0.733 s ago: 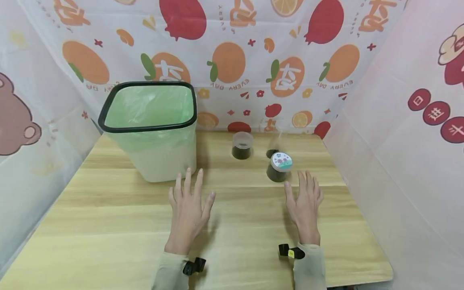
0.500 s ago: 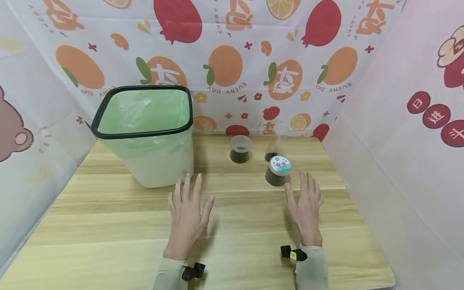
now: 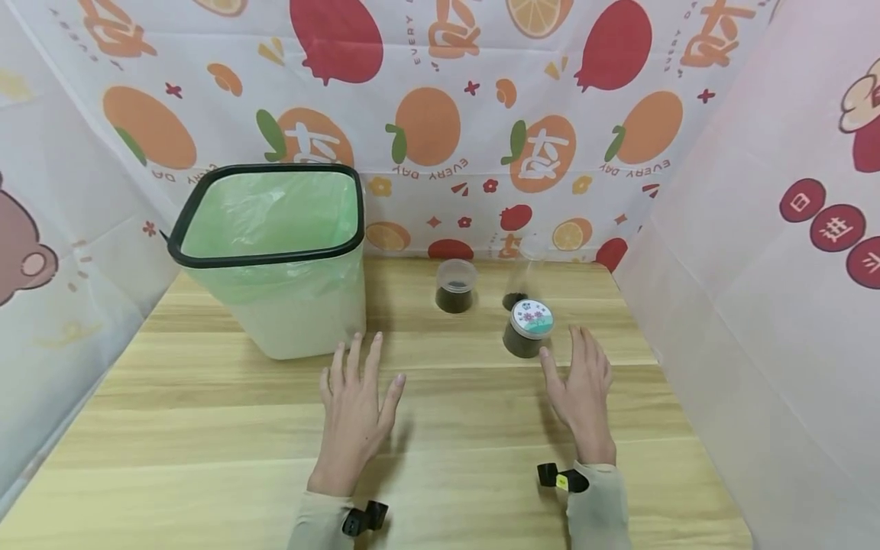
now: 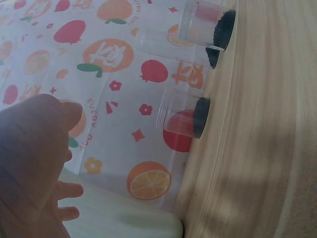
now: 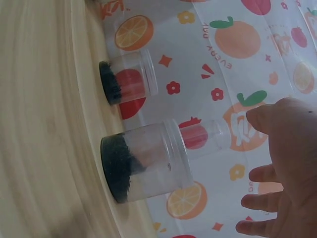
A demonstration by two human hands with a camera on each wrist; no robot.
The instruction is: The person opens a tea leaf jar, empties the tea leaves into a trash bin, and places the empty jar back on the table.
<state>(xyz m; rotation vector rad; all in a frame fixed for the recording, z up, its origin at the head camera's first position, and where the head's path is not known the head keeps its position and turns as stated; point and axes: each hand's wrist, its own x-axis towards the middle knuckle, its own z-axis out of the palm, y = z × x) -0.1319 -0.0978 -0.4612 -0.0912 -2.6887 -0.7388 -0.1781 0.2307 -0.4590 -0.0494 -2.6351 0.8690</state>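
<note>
My left hand [image 3: 354, 416] is held over the table with fingers spread and holds nothing. It is nearest to a pale waste bin [image 3: 302, 313], which has a black rim and a green bag liner. My right hand [image 3: 583, 389], also holding nothing, has its thumb close to a clear jar [image 3: 524, 340] with a flower-printed lid; whether they touch is unclear. In the right wrist view this lidded jar [image 5: 153, 161] shows dark granular stuff at its bottom. Behind it stands a tall clear tube [image 3: 519, 286] with dark contents. A smaller clear jar [image 3: 455, 286], part filled with dark material, stands further left.
The wooden table [image 3: 447, 466] runs back to a fruit-printed cloth [image 3: 426, 198]. A side cloth [image 3: 749, 328] bounds it at the right and another [image 3: 82, 344] at the left. The bin fills the back left area.
The head view has tilted slightly, so the bin and jars appear a little lower. Both hands keep nearly the same pose, and the jars stay standing where they were.
</note>
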